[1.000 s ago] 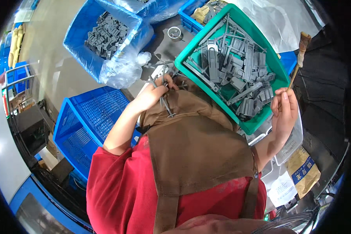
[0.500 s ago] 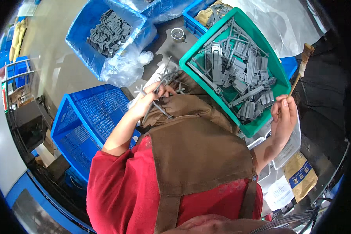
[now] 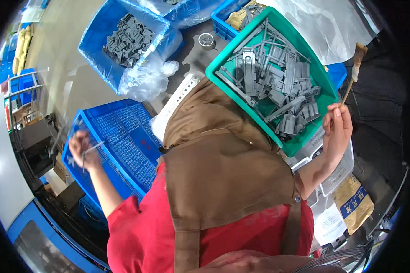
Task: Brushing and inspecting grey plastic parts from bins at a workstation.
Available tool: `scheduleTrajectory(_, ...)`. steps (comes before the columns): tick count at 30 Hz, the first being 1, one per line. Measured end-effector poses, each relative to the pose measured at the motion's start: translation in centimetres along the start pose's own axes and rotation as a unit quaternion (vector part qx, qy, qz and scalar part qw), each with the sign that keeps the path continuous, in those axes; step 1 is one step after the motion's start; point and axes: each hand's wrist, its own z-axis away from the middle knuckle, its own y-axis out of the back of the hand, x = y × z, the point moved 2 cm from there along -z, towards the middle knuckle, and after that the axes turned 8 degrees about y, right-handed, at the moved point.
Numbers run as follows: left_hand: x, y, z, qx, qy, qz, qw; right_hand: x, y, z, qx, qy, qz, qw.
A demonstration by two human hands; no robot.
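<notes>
My left hand (image 3: 83, 149) is out over the blue perforated crate (image 3: 125, 129), blurred by motion. Its fingers look curled around thin grey plastic sprues (image 3: 94, 147), whose branches stick out past the hand. Raised beside the green bin (image 3: 239, 101), my right hand (image 3: 338, 126) pinches a thin wooden stick (image 3: 347, 92) between thumb and fingers. The stick's upper end carries a brownish wrapped tip. Long and short grey plastic parts (image 3: 289, 75) fill the green bin, which sits tilted at the right of my lap.
A blue bin (image 3: 87, 45) lined with plastic film holds small grey parts. Beyond my lap are a white perforated strip (image 3: 177, 99) and a small clear cup (image 3: 207, 41). White trays (image 3: 344, 166) and a brown paper bag (image 3: 353, 204) lie at the right.
My left hand has swung left from my lap to over the blue crate, carrying the grey sprues. My right hand keeps its hold on the stick and has shifted slightly.
</notes>
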Motion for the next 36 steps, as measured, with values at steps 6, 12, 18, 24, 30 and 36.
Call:
scheduleTrajectory(6,-6.6,24.3,4.8,0.140,0.125,-0.546,0.817,0.0,2.4,-0.1,0.022,0.029,-0.013,0.999)
scheduleTrajectory(12,-1.4,0.8,-3.8,-0.178,0.390,-0.835,0.344,1.8,3.5,1.5,0.064,-0.009,-0.010,0.998)
scheduleTrajectory(18,2.9,-32.0,-0.6,-0.383,-0.291,-0.569,0.667,2.4,5.1,3.2,0.099,0.007,-0.017,0.995)
scheduleTrajectory(24,-3.8,-42.3,6.4,-0.666,-0.289,-0.512,0.459,1.8,4.9,4.5,0.116,-0.002,-0.007,0.993)
scheduleTrajectory(30,-3.8,-43.0,6.5,-0.674,-0.292,-0.452,0.506,2.1,4.2,4.9,0.124,-0.025,0.006,0.992)
scheduleTrajectory(36,3.4,-46.8,4.6,-0.636,-0.258,-0.469,0.555,2.3,4.5,5.3,0.147,-0.032,0.020,0.988)
